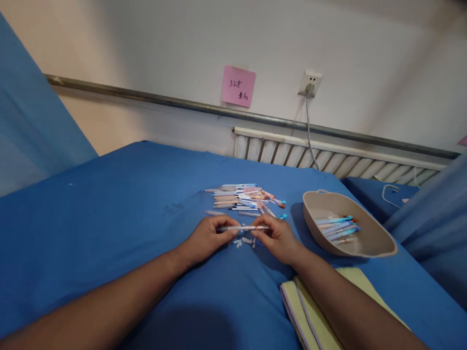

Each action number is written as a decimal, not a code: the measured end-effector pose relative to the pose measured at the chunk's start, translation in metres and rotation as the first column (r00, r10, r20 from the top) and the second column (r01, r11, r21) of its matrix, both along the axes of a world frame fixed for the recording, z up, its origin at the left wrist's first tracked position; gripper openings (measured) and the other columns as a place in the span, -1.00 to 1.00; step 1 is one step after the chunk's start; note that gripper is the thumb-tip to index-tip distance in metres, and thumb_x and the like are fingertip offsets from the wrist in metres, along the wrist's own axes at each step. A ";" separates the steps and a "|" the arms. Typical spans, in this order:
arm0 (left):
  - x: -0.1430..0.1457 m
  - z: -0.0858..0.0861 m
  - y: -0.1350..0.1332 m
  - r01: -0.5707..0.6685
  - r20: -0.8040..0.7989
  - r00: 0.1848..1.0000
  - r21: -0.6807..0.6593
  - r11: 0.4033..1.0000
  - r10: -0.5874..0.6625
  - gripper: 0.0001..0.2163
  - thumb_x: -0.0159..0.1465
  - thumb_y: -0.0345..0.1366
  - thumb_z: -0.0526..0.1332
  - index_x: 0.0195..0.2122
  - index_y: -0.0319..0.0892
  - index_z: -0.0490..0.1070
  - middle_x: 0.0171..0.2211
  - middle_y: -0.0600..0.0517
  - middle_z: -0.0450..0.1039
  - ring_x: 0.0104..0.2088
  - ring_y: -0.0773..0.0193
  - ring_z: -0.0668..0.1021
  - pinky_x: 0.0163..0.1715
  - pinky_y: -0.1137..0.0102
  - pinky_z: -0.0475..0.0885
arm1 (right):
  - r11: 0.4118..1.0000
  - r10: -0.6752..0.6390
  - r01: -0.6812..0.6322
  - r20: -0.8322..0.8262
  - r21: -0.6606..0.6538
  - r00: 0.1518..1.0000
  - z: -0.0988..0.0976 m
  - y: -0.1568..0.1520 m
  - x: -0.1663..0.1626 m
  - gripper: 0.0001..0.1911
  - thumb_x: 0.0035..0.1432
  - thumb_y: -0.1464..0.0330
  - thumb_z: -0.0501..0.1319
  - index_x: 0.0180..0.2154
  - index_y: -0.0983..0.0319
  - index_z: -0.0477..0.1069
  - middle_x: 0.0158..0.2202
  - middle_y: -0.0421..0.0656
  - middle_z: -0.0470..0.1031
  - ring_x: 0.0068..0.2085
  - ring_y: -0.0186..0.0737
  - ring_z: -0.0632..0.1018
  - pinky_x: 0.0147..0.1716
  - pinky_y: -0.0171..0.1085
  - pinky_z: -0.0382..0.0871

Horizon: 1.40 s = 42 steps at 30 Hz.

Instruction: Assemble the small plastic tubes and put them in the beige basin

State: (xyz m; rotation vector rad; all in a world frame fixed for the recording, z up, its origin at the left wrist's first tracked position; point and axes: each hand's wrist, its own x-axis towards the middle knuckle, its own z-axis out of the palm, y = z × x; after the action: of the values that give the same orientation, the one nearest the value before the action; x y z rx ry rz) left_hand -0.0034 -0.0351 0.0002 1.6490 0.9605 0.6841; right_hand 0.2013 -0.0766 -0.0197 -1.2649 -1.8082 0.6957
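Observation:
A slim, light-coloured pen (242,228) lies level between my two hands. My left hand (207,237) pinches its left end, which looks dark, and my right hand (279,239) grips the right end with fingers closed. Just below the pen, several small white pieces (247,240) are scattered on the blue cloth (120,214). Beyond my hands is a loose pile of pens (233,197) in white, pale blue, beige and orange. Some of them have blue or orange ends pointing right.
To the right stands a beige basket (365,218) with several pens (337,228) inside. A folded yellow-green cloth (350,282) lies under my right forearm. Behind the blue surface are a radiator (277,148), a metal rail (175,103) and a wall socket (310,83) with a plugged-in cable.

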 end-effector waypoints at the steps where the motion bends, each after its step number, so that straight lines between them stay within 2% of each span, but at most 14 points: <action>1: 0.000 0.000 0.000 0.008 0.001 1.000 0.022 1.000 -0.008 -0.81 0.07 -0.21 0.26 -0.35 -0.20 0.52 -0.50 0.07 0.44 -0.51 0.35 0.41 -0.48 0.49 0.28 | 1.000 -0.011 0.010 0.010 0.023 1.000 0.000 0.000 0.000 -0.91 0.10 0.33 0.19 -0.33 0.21 0.41 -0.48 -0.26 0.42 -0.48 -0.35 0.39 -0.50 -0.40 0.21; 7: -0.001 -0.004 0.002 0.028 0.016 0.999 0.032 0.999 -0.028 -0.81 0.08 -0.22 0.26 -0.32 -0.21 0.52 -0.42 0.03 0.48 -0.41 0.30 0.44 -0.38 0.46 0.31 | 0.999 -0.022 0.022 -0.005 0.041 1.000 0.000 0.001 0.000 -0.88 0.11 0.31 0.19 -0.37 0.22 0.45 -0.48 -0.24 0.45 -0.45 -0.33 0.43 -0.44 -0.38 0.24; 12: 0.002 -0.003 -0.002 -0.040 0.048 0.998 0.054 0.998 0.037 -0.83 0.05 -0.25 0.29 -0.35 -0.21 0.52 -0.43 0.04 0.47 -0.40 0.29 0.45 -0.35 0.44 0.32 | 0.992 -0.030 0.007 -0.181 -0.125 0.983 -0.004 0.002 -0.004 -0.81 0.07 0.24 0.21 -0.43 0.24 0.43 -0.52 -0.25 0.44 -0.50 -0.36 0.40 -0.51 -0.40 0.24; 15: 0.003 -0.003 -0.004 -0.076 0.147 0.986 0.004 0.997 0.074 -0.65 0.00 -0.26 0.34 -0.15 -0.17 0.45 -0.30 0.03 0.47 -0.37 0.30 0.47 -0.34 0.44 0.35 | 0.984 -0.051 0.003 -0.267 -0.176 0.962 -0.009 0.004 -0.005 -0.77 0.06 0.20 0.21 -0.44 0.26 0.42 -0.56 -0.26 0.42 -0.54 -0.39 0.37 -0.56 -0.42 0.22; 17: 0.003 -0.003 -0.003 -0.074 0.172 0.982 -0.060 0.996 0.083 -0.59 0.06 -0.18 0.30 -0.06 -0.15 0.38 -0.31 0.03 0.46 -0.43 0.33 0.47 -0.43 0.45 0.35 | 0.986 -0.058 0.016 -0.251 -0.165 0.966 -0.011 0.005 -0.005 -0.78 0.05 0.21 0.22 -0.44 0.25 0.43 -0.54 -0.25 0.43 -0.52 -0.37 0.39 -0.54 -0.41 0.24; 20: 0.002 -0.004 0.000 -0.057 0.071 0.995 -0.107 0.993 0.065 -0.69 0.18 -0.04 0.15 -0.35 -0.23 0.43 -0.56 0.07 0.39 -0.61 0.38 0.39 -0.59 0.49 0.27 | 0.989 -0.060 0.030 -0.200 -0.148 0.978 -0.012 0.005 -0.005 -0.80 0.05 0.23 0.22 -0.42 0.24 0.45 -0.51 -0.23 0.46 -0.48 -0.33 0.43 -0.50 -0.39 0.28; 22: 0.001 -0.004 0.002 -0.065 0.050 0.996 -0.105 0.992 0.071 -0.73 0.13 -0.09 0.22 -0.47 -0.24 0.40 -0.61 0.10 0.36 -0.62 0.41 0.37 -0.60 0.51 0.25 | 0.990 -0.055 0.031 -0.175 -0.139 0.983 -0.011 0.005 -0.004 -0.80 0.06 0.23 0.21 -0.42 0.23 0.46 -0.51 -0.22 0.47 -0.48 -0.31 0.44 -0.50 -0.38 0.29; 24: 0.001 -0.002 0.002 -0.080 0.117 0.989 -0.102 0.992 0.092 -0.79 0.00 -0.22 0.34 -0.41 -0.23 0.42 -0.46 0.07 0.43 -0.51 0.39 0.43 -0.51 0.52 0.30 | 0.991 -0.056 0.036 -0.156 -0.125 0.986 -0.010 0.004 -0.004 -0.80 0.06 0.22 0.21 -0.42 0.23 0.46 -0.50 -0.22 0.47 -0.47 -0.30 0.45 -0.50 -0.38 0.29; 27: 0.001 0.000 0.001 -0.081 0.196 0.975 -0.143 0.986 0.108 -0.64 -0.04 -0.27 0.37 -0.20 -0.19 0.40 -0.24 -0.01 0.47 -0.36 0.32 0.49 -0.39 0.47 0.36 | 0.993 -0.054 0.038 -0.142 -0.112 0.988 -0.008 0.004 -0.003 -0.80 0.07 0.22 0.20 -0.41 0.23 0.47 -0.49 -0.21 0.48 -0.46 -0.29 0.46 -0.50 -0.37 0.30; 32: 0.002 -0.001 0.001 -0.043 0.090 0.994 -0.207 0.977 0.063 -0.75 0.10 -0.14 0.26 -0.38 -0.25 0.40 -0.52 0.05 0.43 -0.58 0.39 0.41 -0.55 0.47 0.29 | 0.997 -0.042 0.037 -0.081 -0.063 0.996 -0.009 0.004 -0.002 -0.79 0.10 0.23 0.19 -0.40 0.22 0.48 -0.48 -0.21 0.50 -0.45 -0.28 0.47 -0.47 -0.37 0.31; 35: 0.001 0.000 0.001 -0.054 0.170 0.982 -0.149 0.987 0.080 -0.72 -0.05 -0.30 0.37 -0.31 -0.22 0.41 -0.39 0.04 0.47 -0.43 0.35 0.47 -0.43 0.48 0.33 | 0.998 -0.035 0.031 -0.064 -0.051 0.997 -0.010 0.004 -0.001 -0.79 0.11 0.22 0.18 -0.39 0.22 0.48 -0.49 -0.21 0.50 -0.45 -0.29 0.47 -0.47 -0.37 0.31; 37: 0.001 0.001 0.001 -0.048 0.186 0.979 -0.171 0.984 0.080 -0.66 -0.01 -0.27 0.36 -0.21 -0.20 0.39 -0.34 0.01 0.49 -0.39 0.32 0.49 -0.41 0.46 0.36 | 0.999 -0.035 0.032 -0.066 -0.043 0.997 -0.010 0.004 -0.001 -0.79 0.11 0.22 0.18 -0.39 0.22 0.48 -0.48 -0.21 0.51 -0.45 -0.29 0.48 -0.47 -0.38 0.32; 40: 0.002 0.000 0.000 -0.027 0.102 0.993 -0.234 0.972 0.052 -0.71 0.13 -0.09 0.22 -0.30 -0.24 0.40 -0.50 0.04 0.45 -0.56 0.37 0.44 -0.54 0.46 0.32 | 0.999 -0.031 0.030 -0.053 -0.019 0.998 -0.010 0.004 -0.001 -0.80 0.10 0.24 0.19 -0.39 0.23 0.48 -0.46 -0.20 0.52 -0.44 -0.30 0.48 -0.46 -0.39 0.32; 42: 0.002 -0.002 0.000 -0.027 0.093 0.995 -0.209 0.977 0.048 -0.74 0.09 -0.12 0.26 -0.40 -0.25 0.39 -0.56 0.09 0.41 -0.60 0.41 0.40 -0.56 0.49 0.29 | 0.999 -0.031 0.031 -0.044 -0.011 0.999 -0.010 0.004 -0.001 -0.80 0.10 0.24 0.19 -0.39 0.24 0.48 -0.47 -0.20 0.52 -0.44 -0.30 0.48 -0.47 -0.40 0.32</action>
State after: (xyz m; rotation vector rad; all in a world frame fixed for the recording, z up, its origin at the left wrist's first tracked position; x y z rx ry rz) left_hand -0.0015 -0.0347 -0.0014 1.4049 0.9615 0.6599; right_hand 0.1998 -0.0726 -0.0297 -1.2724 -1.7480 0.7106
